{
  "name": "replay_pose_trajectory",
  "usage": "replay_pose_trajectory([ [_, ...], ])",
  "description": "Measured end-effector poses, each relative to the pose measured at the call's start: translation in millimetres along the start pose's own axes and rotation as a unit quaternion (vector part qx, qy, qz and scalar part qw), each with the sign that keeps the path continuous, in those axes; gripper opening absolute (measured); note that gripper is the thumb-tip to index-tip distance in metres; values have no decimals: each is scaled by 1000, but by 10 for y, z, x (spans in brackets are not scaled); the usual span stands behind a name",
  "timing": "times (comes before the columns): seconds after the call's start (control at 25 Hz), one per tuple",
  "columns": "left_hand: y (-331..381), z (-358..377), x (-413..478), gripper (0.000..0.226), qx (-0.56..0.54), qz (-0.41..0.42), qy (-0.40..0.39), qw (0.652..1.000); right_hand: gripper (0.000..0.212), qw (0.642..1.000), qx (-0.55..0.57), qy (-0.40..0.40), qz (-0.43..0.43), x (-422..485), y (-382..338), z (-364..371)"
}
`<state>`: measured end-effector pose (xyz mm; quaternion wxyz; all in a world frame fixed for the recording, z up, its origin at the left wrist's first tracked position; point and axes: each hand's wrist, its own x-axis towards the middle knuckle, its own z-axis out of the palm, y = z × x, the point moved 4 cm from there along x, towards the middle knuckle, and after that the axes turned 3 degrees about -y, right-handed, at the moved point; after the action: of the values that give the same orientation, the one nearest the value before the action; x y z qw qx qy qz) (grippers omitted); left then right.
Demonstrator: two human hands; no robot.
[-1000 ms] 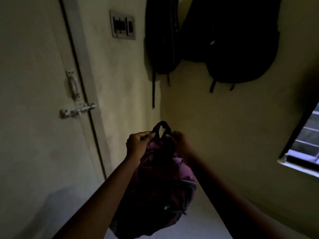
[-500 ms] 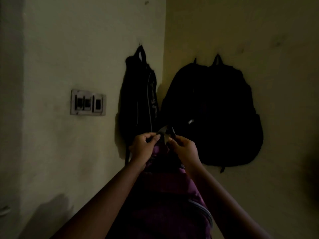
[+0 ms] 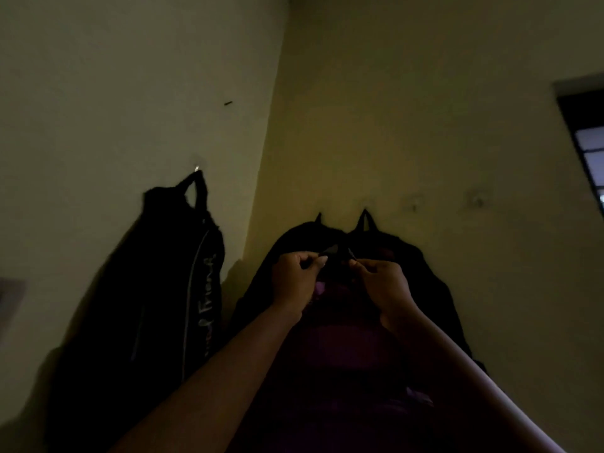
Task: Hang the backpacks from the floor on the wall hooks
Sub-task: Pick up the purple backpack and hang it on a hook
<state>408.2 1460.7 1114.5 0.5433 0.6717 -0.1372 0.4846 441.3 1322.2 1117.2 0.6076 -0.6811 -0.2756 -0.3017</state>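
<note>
I hold a purple backpack (image 3: 343, 348) up in front of me by its black top loop (image 3: 338, 253). My left hand (image 3: 295, 277) pinches the loop's left side and my right hand (image 3: 384, 282) pinches its right side. Behind it two black backpacks (image 3: 421, 273) hang side by side on the right wall, mostly hidden by the purple one. Another black backpack (image 3: 170, 289) with white lettering hangs from a hook (image 3: 196, 167) on the left wall. Two bare hooks, one (image 3: 414, 204) and another (image 3: 478, 201), show on the right wall, up and to the right of my hands.
The two walls meet in a corner (image 3: 271, 125) just left of my hands. A dark window (image 3: 588, 138) sits at the right edge. A switch plate (image 3: 9, 299) peeks in at the far left. The room is dim.
My view has tilted upward over the second and both hands have lifted the purple backpack higher, up against the hanging black backpacks. The door and switch plate have slid out of sight.
</note>
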Motion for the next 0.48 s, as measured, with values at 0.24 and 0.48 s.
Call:
replay_pose_trajectory([
  [0.24, -73, 894, 984, 23, -38, 49, -48, 997, 28, 988, -114, 95, -37, 1142, 209, -442],
  [0.48, -43, 1720, 1753, 22, -20, 107, -56, 993, 23, 963, -198, 161, -84, 1946, 312, -924],
])
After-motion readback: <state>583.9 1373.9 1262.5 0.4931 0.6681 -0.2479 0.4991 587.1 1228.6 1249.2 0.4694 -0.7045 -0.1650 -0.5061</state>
